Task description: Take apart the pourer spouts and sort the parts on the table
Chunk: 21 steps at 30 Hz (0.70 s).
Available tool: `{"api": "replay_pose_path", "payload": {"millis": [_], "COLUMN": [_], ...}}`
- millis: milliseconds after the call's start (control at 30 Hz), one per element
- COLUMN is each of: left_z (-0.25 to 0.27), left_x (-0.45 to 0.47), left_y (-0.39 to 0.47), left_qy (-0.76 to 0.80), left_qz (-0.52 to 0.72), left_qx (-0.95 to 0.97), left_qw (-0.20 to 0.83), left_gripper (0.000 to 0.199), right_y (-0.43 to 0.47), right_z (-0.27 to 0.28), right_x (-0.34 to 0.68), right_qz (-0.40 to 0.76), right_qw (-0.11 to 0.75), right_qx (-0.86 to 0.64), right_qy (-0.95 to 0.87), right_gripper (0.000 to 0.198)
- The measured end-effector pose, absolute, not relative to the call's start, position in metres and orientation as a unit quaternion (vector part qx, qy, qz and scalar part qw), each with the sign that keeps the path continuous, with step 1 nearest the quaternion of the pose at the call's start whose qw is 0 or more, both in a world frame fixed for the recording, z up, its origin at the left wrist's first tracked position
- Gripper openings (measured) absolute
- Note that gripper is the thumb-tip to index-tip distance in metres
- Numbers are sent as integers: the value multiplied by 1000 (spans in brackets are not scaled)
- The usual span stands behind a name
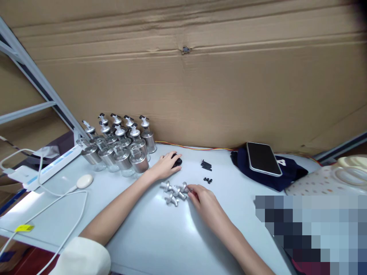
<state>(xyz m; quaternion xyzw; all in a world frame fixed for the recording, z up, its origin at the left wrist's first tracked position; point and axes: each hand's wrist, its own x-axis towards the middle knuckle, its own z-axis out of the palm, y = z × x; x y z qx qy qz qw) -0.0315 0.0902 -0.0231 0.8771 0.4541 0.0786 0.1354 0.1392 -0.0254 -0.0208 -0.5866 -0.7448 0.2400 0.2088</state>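
Observation:
My left hand (166, 166) reaches forward, its fingers curled around small black parts (177, 162) on the table, which it partly hides. Closer to me, my right hand (203, 196) pinches at the edge of a small cluster of silver pourer spouts (176, 191). The spout at its fingertips is partly covered by the fingers. Beyond the right hand lie several small black caps (208, 180) and, farther back, a few flat black levers (206, 165).
Glass-and-steel bottles (139, 158) stand at back left, the rear ones with pourers fitted. A power strip (54, 166), white cable and round white puck (85, 181) lie left. A tablet (263, 158) rests on dark blue cloth (292, 173) at right. Cardboard (200, 95) walls the back.

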Motion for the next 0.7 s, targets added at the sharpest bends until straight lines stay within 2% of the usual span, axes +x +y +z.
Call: {"api": "replay_pose_path", "payload": {"millis": [133, 400, 533, 700], "left_z": [-20, -9, -12, 19], "left_x": [-39, -53, -55, -85], "left_y": [76, 19, 7, 2], "left_qy": [460, 316, 294, 280], "left_qz": [112, 152, 154, 353], "left_qx": [867, 916, 931, 893], "left_qw": [158, 197, 152, 23], "left_gripper": [58, 45, 44, 34], "right_y": [-28, -29, -27, -23], "right_z": [-19, -21, -23, -11], "right_x": [136, 139, 145, 152], "right_qz": [259, 281, 302, 263], "right_qw": [226, 274, 300, 342], "right_qx": [-550, -522, -536, -540], "right_qy": [-762, -758, -729, -722], "right_gripper": [27, 26, 28, 28]}}
